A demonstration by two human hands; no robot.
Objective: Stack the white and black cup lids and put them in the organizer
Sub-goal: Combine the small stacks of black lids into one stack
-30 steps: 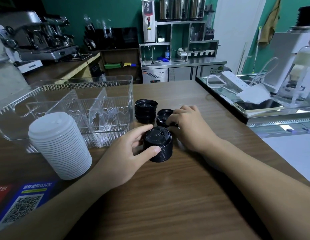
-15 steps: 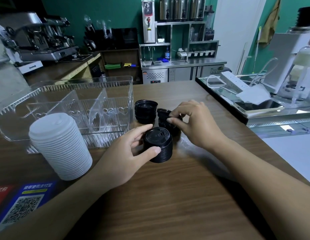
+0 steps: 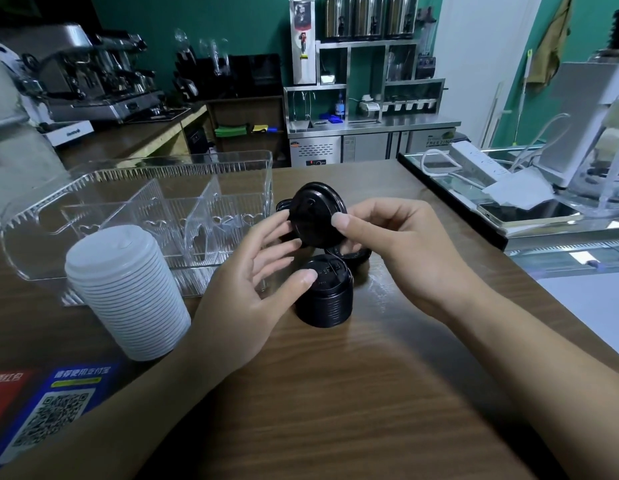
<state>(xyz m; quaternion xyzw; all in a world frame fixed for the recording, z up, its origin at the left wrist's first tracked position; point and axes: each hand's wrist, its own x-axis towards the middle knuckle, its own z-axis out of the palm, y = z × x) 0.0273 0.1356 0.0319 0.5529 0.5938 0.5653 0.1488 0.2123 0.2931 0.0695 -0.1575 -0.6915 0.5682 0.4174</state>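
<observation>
Right hand (image 3: 401, 251) pinches a black lid (image 3: 316, 214) up on edge, left hand (image 3: 252, 285) spread loose, fingertips touching it, above the black stack (image 3: 324, 294) by the clear organizer (image 3: 141, 216).

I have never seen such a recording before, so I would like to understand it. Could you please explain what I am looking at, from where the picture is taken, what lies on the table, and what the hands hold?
No machine works here: a person uses two bare hands. The camera sits on the person's head and looks forward and down, so both arms enter from below.

The right hand pinches a single black lid, lifted and tilted above the wooden table. The left hand reaches up to the lid's left edge with its fingers, and its thumb rests on the black lid stack standing below. More black lids lie behind, partly hidden.

To the left stands a tall white lid stack. Behind it is the clear plastic organizer with dividers; no lids appear inside yet.
</observation>
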